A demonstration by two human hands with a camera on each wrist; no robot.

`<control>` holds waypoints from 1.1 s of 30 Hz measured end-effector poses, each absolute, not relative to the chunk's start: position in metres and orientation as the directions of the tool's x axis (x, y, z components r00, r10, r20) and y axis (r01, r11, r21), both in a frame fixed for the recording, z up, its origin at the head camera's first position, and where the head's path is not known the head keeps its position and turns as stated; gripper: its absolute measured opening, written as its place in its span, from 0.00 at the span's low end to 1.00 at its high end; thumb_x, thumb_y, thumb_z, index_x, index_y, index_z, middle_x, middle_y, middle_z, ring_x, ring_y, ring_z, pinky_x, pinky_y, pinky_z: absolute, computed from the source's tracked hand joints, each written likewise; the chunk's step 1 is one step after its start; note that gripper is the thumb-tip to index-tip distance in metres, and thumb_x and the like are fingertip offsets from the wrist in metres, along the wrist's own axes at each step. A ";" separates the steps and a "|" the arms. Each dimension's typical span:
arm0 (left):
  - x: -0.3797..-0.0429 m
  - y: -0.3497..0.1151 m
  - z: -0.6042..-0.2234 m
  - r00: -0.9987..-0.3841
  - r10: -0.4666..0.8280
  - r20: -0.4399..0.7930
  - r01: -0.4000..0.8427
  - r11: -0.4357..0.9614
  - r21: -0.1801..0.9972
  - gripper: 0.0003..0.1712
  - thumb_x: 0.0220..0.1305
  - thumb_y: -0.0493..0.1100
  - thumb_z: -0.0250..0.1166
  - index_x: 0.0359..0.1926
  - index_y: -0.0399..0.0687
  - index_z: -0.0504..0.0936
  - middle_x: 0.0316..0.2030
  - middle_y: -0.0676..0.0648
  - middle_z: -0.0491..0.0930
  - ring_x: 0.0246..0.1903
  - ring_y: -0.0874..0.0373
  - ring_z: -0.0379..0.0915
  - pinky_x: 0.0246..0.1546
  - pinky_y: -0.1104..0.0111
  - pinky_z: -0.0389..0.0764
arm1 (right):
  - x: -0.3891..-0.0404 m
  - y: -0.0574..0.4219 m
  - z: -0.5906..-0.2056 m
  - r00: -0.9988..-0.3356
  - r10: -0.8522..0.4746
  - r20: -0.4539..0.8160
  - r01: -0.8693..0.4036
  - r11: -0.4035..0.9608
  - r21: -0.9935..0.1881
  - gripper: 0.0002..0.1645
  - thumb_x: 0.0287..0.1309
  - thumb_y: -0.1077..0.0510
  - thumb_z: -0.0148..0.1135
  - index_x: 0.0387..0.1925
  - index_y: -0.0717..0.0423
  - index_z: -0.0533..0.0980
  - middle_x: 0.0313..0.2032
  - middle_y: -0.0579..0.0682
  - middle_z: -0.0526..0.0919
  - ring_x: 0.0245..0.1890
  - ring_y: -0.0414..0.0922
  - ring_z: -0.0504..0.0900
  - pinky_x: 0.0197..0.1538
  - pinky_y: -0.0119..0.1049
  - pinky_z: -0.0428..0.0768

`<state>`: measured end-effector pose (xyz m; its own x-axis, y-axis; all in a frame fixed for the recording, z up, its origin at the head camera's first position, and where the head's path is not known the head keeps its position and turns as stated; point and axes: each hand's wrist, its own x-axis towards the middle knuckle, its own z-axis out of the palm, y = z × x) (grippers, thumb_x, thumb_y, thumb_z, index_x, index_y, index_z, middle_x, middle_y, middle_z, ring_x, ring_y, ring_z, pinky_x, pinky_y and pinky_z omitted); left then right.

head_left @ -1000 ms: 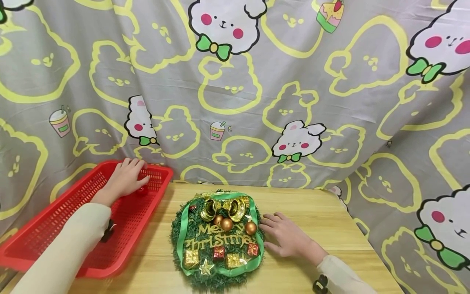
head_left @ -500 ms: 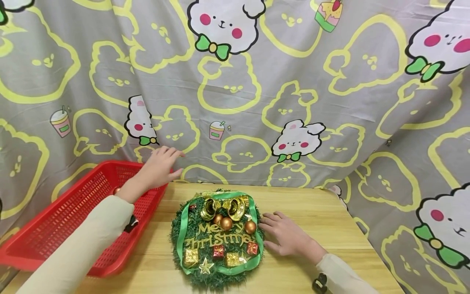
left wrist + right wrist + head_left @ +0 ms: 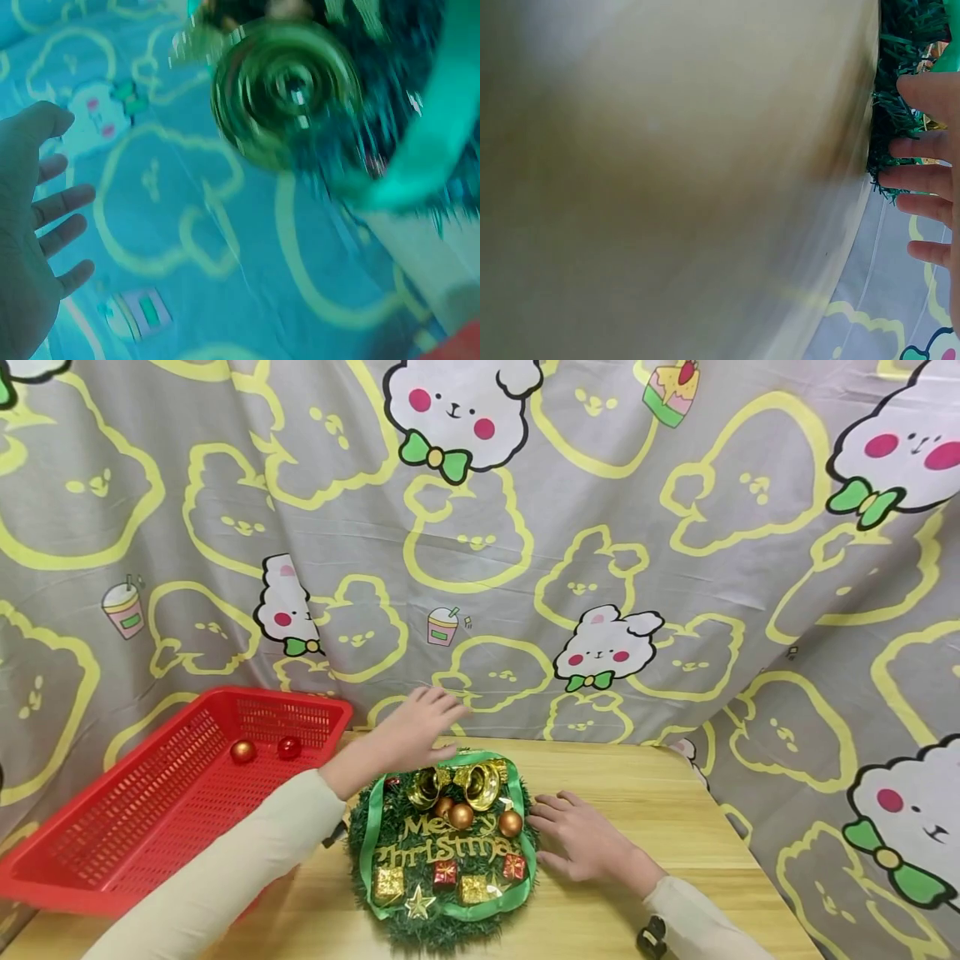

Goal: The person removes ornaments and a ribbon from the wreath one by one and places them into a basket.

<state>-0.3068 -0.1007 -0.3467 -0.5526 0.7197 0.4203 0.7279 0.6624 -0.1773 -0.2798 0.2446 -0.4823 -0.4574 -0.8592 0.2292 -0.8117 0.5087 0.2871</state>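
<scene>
A round green Christmas wreath (image 3: 442, 933) lies on the table, edged with green ribbon (image 3: 367, 852). Gold bells (image 3: 482, 787), copper baubles (image 3: 461, 816), small gift boxes (image 3: 446, 873), a gold star (image 3: 420, 902) and "Merry Christmas" lettering (image 3: 450, 852) decorate it. My left hand (image 3: 401, 727) hovers above the wreath's far left edge. Its fingers are spread loosely, with nothing between them in the left wrist view, where a bell (image 3: 289, 94) shows blurred. At the wreath's right edge, my right hand (image 3: 573, 837) touches the greenery with relaxed fingers, palm side toward the table.
To the left stands a red plastic basket (image 3: 341, 714) holding a gold bauble (image 3: 243, 752) and a red bauble (image 3: 289, 747). A wooden tabletop (image 3: 645, 810) stretches right of the wreath. Behind it hangs a grey patterned curtain (image 3: 487, 602).
My left hand has moved right, from over the basket to above the wreath's far side, uncovering the two baubles in the basket. The right hand and wreath have stayed put.
</scene>
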 end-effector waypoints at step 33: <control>-0.283 -0.021 -0.411 -0.466 0.866 0.181 0.820 0.500 -0.280 0.25 0.71 0.63 0.58 0.63 0.60 0.76 0.53 0.56 0.80 0.57 0.57 0.71 0.63 0.57 0.71 | -0.280 0.244 -0.483 -0.446 -0.860 0.246 -0.814 0.505 0.289 0.33 0.65 0.38 0.59 0.61 0.55 0.79 0.60 0.54 0.83 0.63 0.56 0.79 0.64 0.58 0.75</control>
<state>-0.2834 -0.0206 -0.4109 -0.4658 0.8661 0.1814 0.8199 0.4995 -0.2798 -0.2802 0.2437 -0.4828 -0.4462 -0.8604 0.2461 -0.8136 0.5046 0.2889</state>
